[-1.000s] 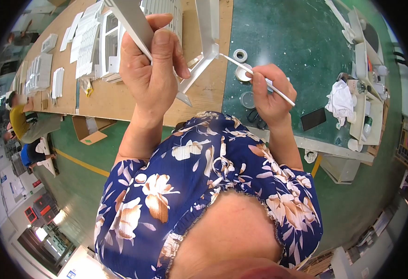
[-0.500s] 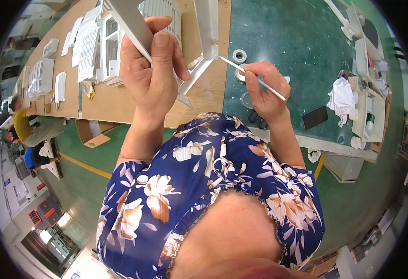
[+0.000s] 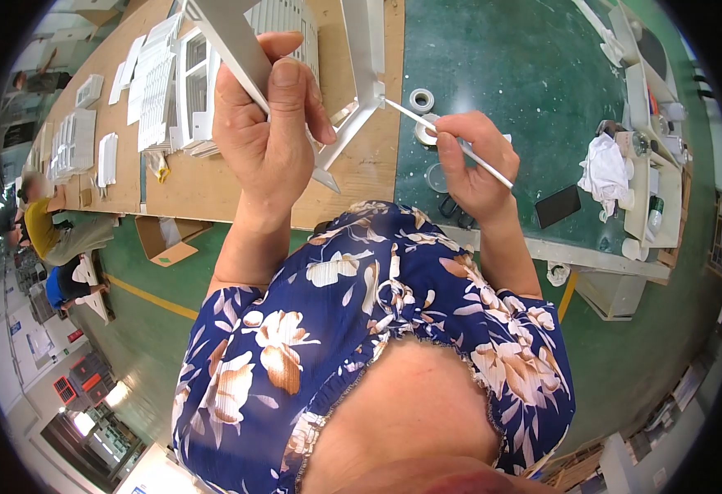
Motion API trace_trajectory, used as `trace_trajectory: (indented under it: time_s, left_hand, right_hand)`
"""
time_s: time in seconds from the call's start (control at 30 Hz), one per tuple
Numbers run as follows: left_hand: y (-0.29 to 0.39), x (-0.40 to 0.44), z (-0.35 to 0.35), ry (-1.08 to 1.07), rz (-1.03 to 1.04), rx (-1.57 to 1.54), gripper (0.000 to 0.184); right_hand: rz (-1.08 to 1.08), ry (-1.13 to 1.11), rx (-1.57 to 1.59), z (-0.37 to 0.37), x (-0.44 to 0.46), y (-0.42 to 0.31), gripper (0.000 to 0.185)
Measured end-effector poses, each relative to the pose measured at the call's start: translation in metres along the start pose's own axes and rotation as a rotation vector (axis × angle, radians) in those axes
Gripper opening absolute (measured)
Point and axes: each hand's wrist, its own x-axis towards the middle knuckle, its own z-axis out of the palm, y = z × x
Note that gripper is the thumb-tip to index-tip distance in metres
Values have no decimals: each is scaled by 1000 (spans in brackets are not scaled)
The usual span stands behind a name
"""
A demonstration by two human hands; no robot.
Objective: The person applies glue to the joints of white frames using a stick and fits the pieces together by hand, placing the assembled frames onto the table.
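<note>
Counter (image 3: 501,74), brown and green, with stacked white parts (image 3: 156,90), tape roll (image 3: 421,90), dark phone (image 3: 558,207) and white cloth (image 3: 604,169) laid out. One angled white frame (image 3: 361,45): raised over the brown section, gripped in the left hand (image 3: 266,136). One thin white rod (image 3: 491,169): pinched in the right hand (image 3: 478,165), its tip applied at or just beside the frame's corner. Steady support and fine tip control are seemingly called for.

I've got a navy top (image 3: 369,280) on, w/ big white & tan flowers (image 3: 278,366) plus pale leaves. Short slvs., same print, on L (image 3: 217,321) & R (image 3: 538,329). Ruffled, scooped neckline (image 3: 346,375) w/ thin dark-&-beige edging; knotted fabric (image 3: 395,290) at front ctr. My left hand (image 3: 266,123) & right hand (image 3: 478,169) are bare.
</note>
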Motion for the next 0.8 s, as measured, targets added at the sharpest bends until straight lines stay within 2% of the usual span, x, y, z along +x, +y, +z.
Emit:
trace_trajectory:
  time_s: [0.43, 0.5, 0.8]
  left_hand:
    - [1, 0, 6, 3, -100, 30, 17]
    - [-1, -1, 6, -32, -74, 59, 23]
    - [-8, -1, 9, 8, -212, 55, 25]
  right_hand:
    - [-4, -70, -42, -9, -4, 1, 7]
    - [8, -67, -31, -13, -6, 0, 7]
    - [43, -52, -34, -34, -18, 5, 5]
